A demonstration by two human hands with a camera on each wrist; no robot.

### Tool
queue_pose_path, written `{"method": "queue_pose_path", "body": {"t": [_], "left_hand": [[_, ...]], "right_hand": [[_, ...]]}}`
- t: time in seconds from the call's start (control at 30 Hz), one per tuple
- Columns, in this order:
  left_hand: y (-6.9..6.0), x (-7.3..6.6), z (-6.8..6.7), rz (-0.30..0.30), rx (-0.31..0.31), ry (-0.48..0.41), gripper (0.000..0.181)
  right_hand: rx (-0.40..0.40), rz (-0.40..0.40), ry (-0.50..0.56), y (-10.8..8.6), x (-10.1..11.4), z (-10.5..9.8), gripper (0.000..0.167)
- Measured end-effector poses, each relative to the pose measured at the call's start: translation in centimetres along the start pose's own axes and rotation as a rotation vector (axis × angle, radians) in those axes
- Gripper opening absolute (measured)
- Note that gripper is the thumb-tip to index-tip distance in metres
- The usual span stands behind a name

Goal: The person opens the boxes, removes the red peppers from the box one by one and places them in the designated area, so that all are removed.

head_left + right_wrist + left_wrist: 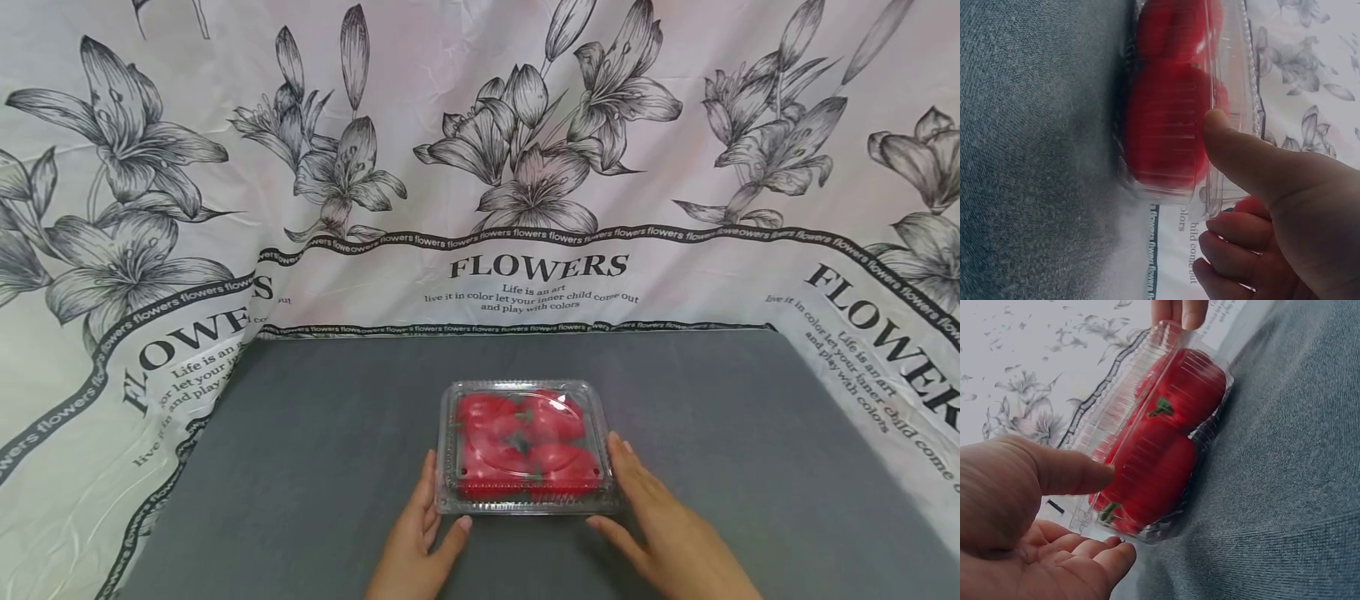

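A clear plastic clamshell box (521,508) holds several red bell peppers (555,417) with green stems. Its lid is down, and it is on or just above the grey tabletop; which one I cannot tell. My left hand (416,533) holds the box by its left side, thumb at the front corner and fingers along the side. On the right side, my right hand (663,529) holds it likewise, its thumb (1241,150) against the box edge in the right wrist view. In the left wrist view, fingertips of the other hand show at the box's far end.
A grey cloth-like tabletop (322,417) spreads around the box. White fabric with flower drawings and lettering (540,275) hangs behind the table and along both sides.
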State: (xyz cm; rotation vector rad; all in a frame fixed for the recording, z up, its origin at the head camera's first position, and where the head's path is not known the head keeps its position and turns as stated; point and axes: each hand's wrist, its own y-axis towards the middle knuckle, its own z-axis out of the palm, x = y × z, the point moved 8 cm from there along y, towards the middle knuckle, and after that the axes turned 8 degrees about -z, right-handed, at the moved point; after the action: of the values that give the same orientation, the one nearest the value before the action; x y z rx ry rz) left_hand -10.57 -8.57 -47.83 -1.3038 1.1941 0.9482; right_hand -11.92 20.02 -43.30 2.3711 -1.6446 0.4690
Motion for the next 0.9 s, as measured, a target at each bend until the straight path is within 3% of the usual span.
{"method": "queue_pose_path", "body": {"t": [0.3,0.6,0.9], "left_hand": [[0.7,0.5,0.1,-0.031,0.052,-0.162,0.081],[0.7,0.5,0.2,-0.022,0.071,-0.227,0.077],[0.9,0.6,0.1,-0.013,0.05,-0.222,0.076]], "right_hand": [[-0.141,-0.083,-0.021,0.0,-1.1,0.9,0.1],[-0.152,-0.081,-0.007,0.0,0.2,-0.9,0.096],[-0.08,-0.027,0.048,0.3,-0.6,-0.6,0.093]]}}
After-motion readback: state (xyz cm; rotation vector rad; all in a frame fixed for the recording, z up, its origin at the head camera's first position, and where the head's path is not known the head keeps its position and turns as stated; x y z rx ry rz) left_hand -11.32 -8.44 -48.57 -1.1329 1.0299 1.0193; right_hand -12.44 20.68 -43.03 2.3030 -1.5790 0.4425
